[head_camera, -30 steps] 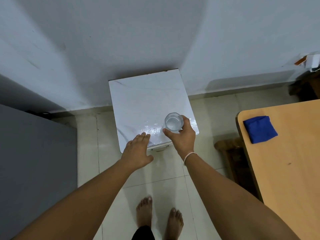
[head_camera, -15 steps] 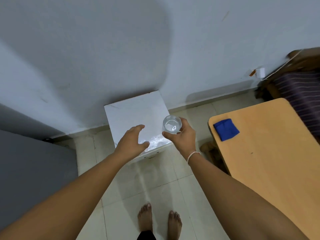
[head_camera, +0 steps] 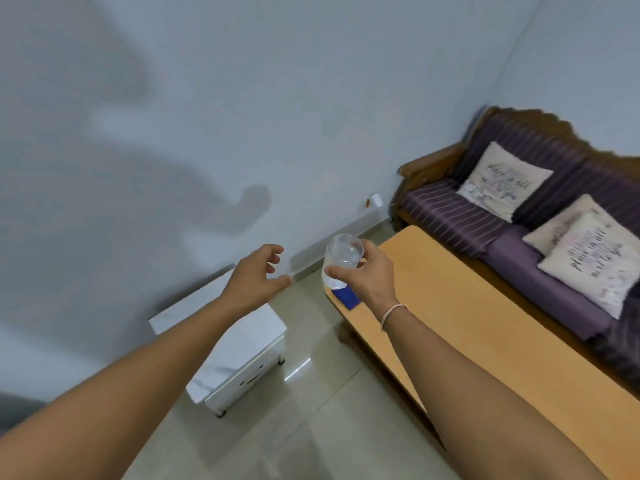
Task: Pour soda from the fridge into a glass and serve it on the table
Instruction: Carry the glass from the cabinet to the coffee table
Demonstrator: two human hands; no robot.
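Your right hand (head_camera: 369, 277) is wrapped around a clear glass (head_camera: 341, 259), thumb across its near side and fingers behind, holding it upright in the air above the near corner of the wooden surface (head_camera: 485, 327). A blue cloth (head_camera: 347, 297) lies on that corner, just under the glass. Your left hand (head_camera: 256, 277) grips nothing, its fingers loosely curled and apart, above the white cabinet (head_camera: 239, 351). A purple sofa (head_camera: 540, 233) with cushions stands beyond the surface.

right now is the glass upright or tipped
Roughly upright, leaning slightly. The right hand grips the glass by its side, rim up. Whether it holds liquid, cannot tell.
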